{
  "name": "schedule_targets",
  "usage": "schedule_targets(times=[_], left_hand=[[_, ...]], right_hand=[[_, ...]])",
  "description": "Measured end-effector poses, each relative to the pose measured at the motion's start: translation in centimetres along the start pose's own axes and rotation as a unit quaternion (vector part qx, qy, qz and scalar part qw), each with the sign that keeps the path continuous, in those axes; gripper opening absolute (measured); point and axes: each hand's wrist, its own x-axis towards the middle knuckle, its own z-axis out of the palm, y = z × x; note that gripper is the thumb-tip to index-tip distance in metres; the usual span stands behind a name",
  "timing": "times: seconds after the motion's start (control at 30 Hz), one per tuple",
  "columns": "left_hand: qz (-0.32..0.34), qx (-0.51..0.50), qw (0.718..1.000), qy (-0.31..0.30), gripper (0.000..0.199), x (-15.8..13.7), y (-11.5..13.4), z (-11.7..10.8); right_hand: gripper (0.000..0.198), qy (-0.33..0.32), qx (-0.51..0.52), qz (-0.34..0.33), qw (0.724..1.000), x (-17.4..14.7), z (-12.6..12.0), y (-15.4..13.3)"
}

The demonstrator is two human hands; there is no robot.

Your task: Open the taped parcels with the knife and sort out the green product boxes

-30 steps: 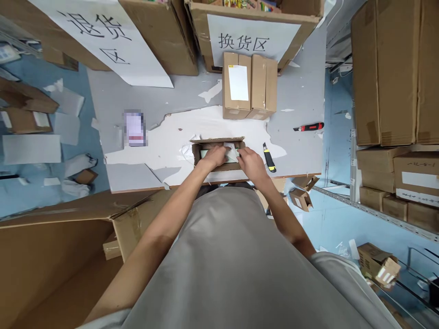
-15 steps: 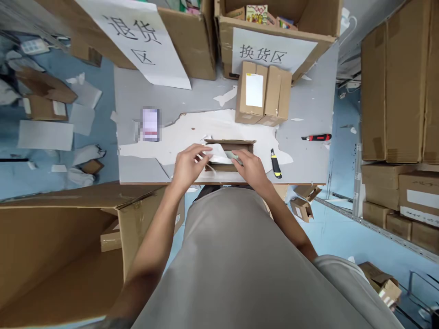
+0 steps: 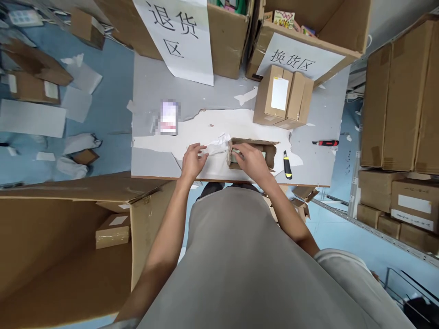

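A small open cardboard box [image 3: 270, 161] lies near the table's front edge, with something pale green [image 3: 264, 155] partly visible inside. My right hand [image 3: 254, 162] reaches across it, thumb and fingers closed at its left end wall; the hand hides much of the inside. Left of the box lies crumpled white paper [image 3: 218, 145]. Beside that paper is my left hand [image 3: 193, 163], fingers curved and apart with nothing seen in them. A black-and-yellow utility knife [image 3: 287, 165] rests right of the box.
Two brown cartons [image 3: 279, 119] stand behind the box. Large labelled cartons [image 3: 224, 50] line the table's back. A red-and-black utility knife [image 3: 325, 143] is at the right, a blurred-out phone-like object [image 3: 169, 119] at the left. A big open carton [image 3: 151, 228] stands left of my body.
The white paper has come out of the box and lies to its left. My left hand has let go of it. The box has shifted slightly right; the camera view has swung left.
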Motion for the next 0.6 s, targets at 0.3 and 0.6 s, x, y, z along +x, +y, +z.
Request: schedule_targets(times=[0.3,0.6], left_hand=[[0.261,-0.021,0.963,-0.066,0.03,-2.2,9.1,2.1],[0.256,0.27,0.895,-0.245,0.05,0.0,13.8,9.7]], right_hand=[[0.034,-0.016,-0.075,0.146,0.986,-5.1,-3.2,6.3],[0.034,-0.048,-0.091,0.1,0.99,-6.0,-3.5,9.8]])
